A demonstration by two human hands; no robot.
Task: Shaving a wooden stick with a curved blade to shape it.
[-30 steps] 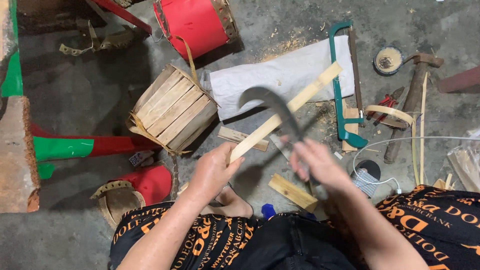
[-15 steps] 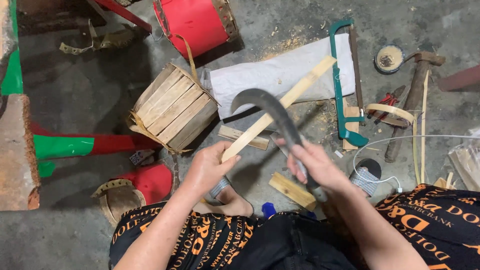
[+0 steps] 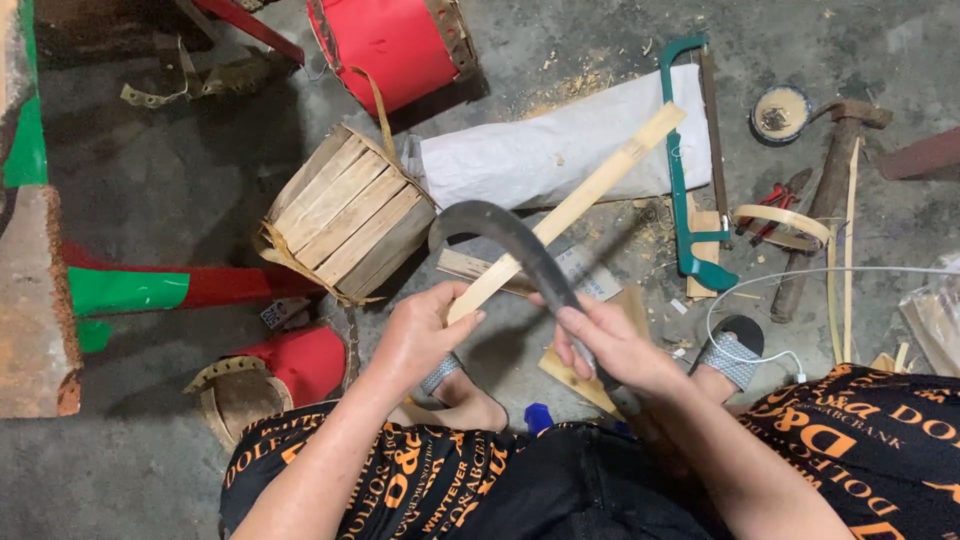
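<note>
Hands work at the scene's centre: the left hand has its fingers wrapped round the near end of a bamboo strip that slants far-right over a white sack. The right hand clasps a curved sickle knife, whose blade crosses the strip, just right of a wooden-slat drum.

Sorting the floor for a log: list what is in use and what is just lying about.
In use: bamboo strip in left hand; curved knife in right hand.

Lying about: green hacksaw, hammer, slatted drum, white sack.
</note>
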